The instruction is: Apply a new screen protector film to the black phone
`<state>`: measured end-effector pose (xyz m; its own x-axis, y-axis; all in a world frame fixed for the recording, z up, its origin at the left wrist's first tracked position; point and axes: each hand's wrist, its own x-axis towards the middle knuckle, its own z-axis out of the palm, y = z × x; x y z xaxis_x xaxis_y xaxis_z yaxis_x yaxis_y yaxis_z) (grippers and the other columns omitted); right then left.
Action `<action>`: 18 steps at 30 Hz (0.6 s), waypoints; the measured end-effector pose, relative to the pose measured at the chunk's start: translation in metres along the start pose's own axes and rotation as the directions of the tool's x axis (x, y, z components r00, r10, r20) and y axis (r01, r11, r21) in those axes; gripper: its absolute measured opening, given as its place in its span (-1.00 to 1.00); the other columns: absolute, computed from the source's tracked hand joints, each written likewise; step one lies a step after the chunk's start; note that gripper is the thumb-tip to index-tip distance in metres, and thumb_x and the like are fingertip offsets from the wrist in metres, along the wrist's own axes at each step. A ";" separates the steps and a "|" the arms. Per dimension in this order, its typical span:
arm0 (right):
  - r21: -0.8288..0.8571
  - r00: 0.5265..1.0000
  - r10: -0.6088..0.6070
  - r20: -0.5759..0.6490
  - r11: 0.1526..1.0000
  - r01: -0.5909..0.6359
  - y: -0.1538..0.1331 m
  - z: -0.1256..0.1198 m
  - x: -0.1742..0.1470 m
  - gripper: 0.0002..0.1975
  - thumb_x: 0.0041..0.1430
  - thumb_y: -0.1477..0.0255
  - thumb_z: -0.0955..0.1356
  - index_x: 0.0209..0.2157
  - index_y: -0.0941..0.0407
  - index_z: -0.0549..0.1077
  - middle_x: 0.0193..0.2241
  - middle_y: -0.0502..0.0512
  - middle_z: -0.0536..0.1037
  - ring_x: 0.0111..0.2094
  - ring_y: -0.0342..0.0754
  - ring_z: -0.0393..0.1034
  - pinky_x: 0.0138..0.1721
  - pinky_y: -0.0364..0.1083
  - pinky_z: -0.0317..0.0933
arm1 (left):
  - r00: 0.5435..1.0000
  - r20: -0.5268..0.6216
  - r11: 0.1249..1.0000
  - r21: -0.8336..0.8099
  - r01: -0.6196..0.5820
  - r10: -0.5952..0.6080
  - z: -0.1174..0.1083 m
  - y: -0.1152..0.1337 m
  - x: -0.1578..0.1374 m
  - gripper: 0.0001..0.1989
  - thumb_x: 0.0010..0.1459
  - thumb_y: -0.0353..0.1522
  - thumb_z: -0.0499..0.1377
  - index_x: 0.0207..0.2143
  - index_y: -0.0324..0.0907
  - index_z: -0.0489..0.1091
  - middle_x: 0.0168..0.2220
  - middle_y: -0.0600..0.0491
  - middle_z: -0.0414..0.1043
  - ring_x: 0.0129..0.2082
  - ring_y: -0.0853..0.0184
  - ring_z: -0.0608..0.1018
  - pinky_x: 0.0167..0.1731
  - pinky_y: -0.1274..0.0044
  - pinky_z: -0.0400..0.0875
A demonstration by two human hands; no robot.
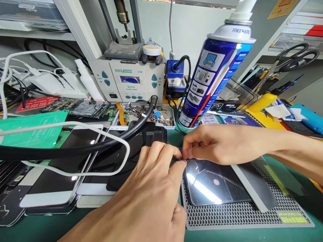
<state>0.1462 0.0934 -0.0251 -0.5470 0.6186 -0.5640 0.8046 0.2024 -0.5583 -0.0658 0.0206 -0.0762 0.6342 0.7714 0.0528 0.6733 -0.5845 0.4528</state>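
Both of my hands meet at the far left corner of a dark glass phone screen (214, 183) lying on a grey honeycomb-patterned mat (252, 220). My left hand (156, 178) comes in from below, its thumb and index finger closed at that corner. From the right, my right hand (214, 143) reaches over the screen's far edge with thumb and fingers pinched at the same spot. Whatever lies between the fingertips is too small and hidden to name. A strip of ceiling light reflects in the screen. Beside it, a grey-and-black flat piece (254, 188) rests on the mat.
A tall blue spray can (214, 77) stands just behind my right hand. Several phones and screens (67, 164) lie to the left, under a white cable (127, 148) and a black hose (121, 136). A hot-air station (133, 80) stands behind; scissors (297, 57) are at right.
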 end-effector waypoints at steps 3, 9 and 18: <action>-0.045 1.000 -0.007 -0.015 0.999 0.006 0.000 0.002 -0.003 -0.72 0.08 0.58 0.30 -0.24 0.05 0.60 -0.36 -0.03 0.64 -0.39 -0.07 0.46 -0.43 -0.19 0.24 | 1.000 -0.016 1.000 0.010 -0.007 0.007 -0.001 0.000 -0.001 -0.65 -0.05 -0.46 0.10 -0.16 -0.11 0.43 -0.05 -0.09 0.33 -0.04 0.06 0.38 -0.02 0.16 0.45; -0.083 0.995 -0.037 -0.092 0.996 0.029 0.001 0.007 -0.009 -0.71 0.11 0.54 0.32 -0.19 -0.01 0.62 -0.33 -0.04 0.66 -0.36 -0.05 0.51 -0.41 -0.19 0.27 | 0.999 -0.012 0.999 0.023 -0.043 0.043 -0.002 -0.002 -0.001 -0.66 0.05 -0.46 0.06 -0.11 -0.13 0.44 -0.06 -0.11 0.34 0.00 0.04 0.37 0.03 0.11 0.42; -0.054 0.997 -0.026 -0.073 0.998 0.022 0.006 0.009 -0.012 -0.77 0.19 0.46 0.36 -0.16 -0.07 0.59 -0.30 -0.08 0.65 -0.34 -0.04 0.51 -0.38 -0.17 0.33 | 0.999 0.026 0.998 -0.047 -0.032 0.033 -0.004 -0.004 0.000 -0.57 -0.06 -0.64 0.00 -0.17 -0.22 0.47 -0.13 -0.06 0.32 -0.06 0.14 0.32 0.04 0.19 0.41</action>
<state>0.1556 0.0802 -0.0278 -0.5492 0.6673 -0.5032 0.8036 0.2564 -0.5370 -0.0705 0.0241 -0.0745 0.6657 0.7449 0.0446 0.6344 -0.5963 0.4919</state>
